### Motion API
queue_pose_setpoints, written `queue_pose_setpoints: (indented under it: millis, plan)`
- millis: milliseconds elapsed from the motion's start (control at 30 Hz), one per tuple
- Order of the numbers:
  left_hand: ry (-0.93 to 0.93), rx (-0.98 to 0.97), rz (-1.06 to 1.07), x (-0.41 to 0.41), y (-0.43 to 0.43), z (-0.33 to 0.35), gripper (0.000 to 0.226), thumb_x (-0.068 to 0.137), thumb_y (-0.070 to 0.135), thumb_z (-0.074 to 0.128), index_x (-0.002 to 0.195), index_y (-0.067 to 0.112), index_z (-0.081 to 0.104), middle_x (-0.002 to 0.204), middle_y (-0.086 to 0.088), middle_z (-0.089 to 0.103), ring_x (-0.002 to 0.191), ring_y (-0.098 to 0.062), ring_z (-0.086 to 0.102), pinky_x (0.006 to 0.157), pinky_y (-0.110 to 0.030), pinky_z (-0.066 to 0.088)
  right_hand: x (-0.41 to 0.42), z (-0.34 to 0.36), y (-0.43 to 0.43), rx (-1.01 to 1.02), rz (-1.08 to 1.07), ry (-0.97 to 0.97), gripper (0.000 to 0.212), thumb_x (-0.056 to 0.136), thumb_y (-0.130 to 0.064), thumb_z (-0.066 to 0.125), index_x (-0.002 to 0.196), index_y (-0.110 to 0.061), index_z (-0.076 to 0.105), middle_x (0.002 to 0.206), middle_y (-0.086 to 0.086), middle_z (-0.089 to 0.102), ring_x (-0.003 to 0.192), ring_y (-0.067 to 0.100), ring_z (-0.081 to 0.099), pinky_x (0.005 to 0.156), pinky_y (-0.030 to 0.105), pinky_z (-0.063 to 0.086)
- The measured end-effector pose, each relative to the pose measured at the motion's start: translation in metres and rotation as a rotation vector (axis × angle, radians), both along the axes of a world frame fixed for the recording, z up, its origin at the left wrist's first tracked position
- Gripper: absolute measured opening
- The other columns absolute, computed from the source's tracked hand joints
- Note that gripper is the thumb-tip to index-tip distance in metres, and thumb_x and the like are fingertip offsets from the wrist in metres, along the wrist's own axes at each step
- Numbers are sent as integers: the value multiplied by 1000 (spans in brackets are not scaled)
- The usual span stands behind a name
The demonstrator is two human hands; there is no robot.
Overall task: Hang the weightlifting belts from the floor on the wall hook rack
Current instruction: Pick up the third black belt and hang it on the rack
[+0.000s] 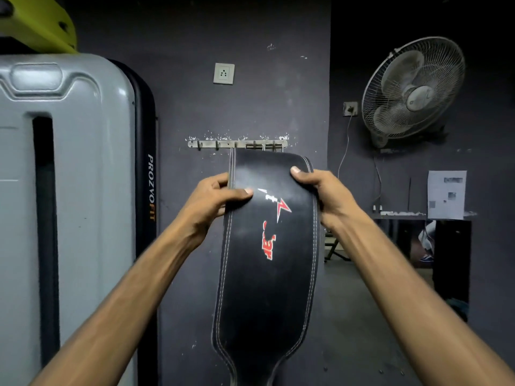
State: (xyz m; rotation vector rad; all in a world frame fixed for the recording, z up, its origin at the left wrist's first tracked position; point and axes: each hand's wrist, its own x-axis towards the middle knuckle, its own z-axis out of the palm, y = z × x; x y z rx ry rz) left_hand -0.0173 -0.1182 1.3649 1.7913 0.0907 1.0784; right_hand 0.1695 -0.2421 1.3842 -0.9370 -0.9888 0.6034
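Note:
A wide black leather weightlifting belt [267, 263] with white stitching and a red logo hangs lengthwise in front of the dark wall. Its top edge reaches just under the metal hook rack [217, 144], at the rack's right half. My left hand [214, 200] grips the belt's upper left edge, thumb across its face. My right hand [320, 190] holds the upper right edge, thumb on top. Whether the belt is caught on a hook I cannot tell; its upper end hides the hooks on the right. Two hooks on the rack's left stand bare.
A grey machine shroud [69, 190] marked PROZVOFIT stands close on the left, with a yellow-green part [39, 23] above it. A wall socket [223, 73] sits above the rack. To the right are a wall fan [412, 93], a dark table [418, 218] and open floor.

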Motion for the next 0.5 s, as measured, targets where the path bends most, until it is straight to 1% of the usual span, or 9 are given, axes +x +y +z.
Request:
queue_pose_setpoints:
  millis: [33,67,100,167,200,300,367,433,500]
  plan:
    - [49,-59,20,-3,2,3,29,72,27,78,95,10,72,80,-3,72,76,-17,67,67,-23,55,-5,-5,4,51,-31,-45,9,92,-5,67,101,-3,70,97,16,73,84,29,70,87,41,59]
    - [99,-107,32,-5,3,7,30,72,31,80,95,12,73,72,2,69,68,-13,64,61,-18,50,-9,-10,7,97,-58,-95,9,93,-1,65,101,-4,67,94,14,73,82,26,70,80,38,60]
    - [128,-141,36,-6,4,10,34,75,35,80,99,11,75,73,2,70,68,-12,63,65,-16,47,-11,-15,10,139,-71,-135,10,93,1,64,101,-5,67,92,11,74,80,24,71,75,35,61]
    - [98,-204,21,-6,4,17,36,79,36,79,104,10,77,88,-4,73,81,-16,66,81,-25,44,-18,-24,13,213,-64,-192,17,93,4,63,108,-5,67,98,11,75,83,21,72,77,33,61]
    - [48,-245,8,-5,3,21,30,80,32,79,101,11,76,90,-6,73,82,-18,66,82,-28,46,-20,-27,13,240,-66,-222,22,93,4,63,114,-3,66,103,12,75,86,22,73,79,33,61]
    - [-128,-320,16,-1,2,31,25,79,17,79,99,10,66,82,-9,63,75,-22,58,73,-33,45,-22,-36,13,240,-63,-289,32,91,4,67,123,1,64,111,19,75,93,26,73,83,36,62]
    - [-170,-283,25,1,4,29,16,80,10,77,91,10,65,79,-10,61,71,-24,57,68,-33,47,-18,-34,12,185,-32,-244,39,82,-3,73,120,3,66,110,21,75,94,29,73,83,39,62]
    - [-185,-235,10,3,3,22,15,81,5,75,95,7,68,83,-13,69,70,-25,65,68,-33,56,-16,-24,10,127,-50,-225,41,77,-19,76,111,3,68,104,19,71,96,31,67,86,41,54]
    - [-198,-187,0,3,0,11,20,80,3,76,100,5,71,86,-13,75,72,-24,71,68,-33,60,-14,-11,12,80,-82,-209,47,80,-33,79,109,2,67,109,18,69,100,35,65,92,46,49]
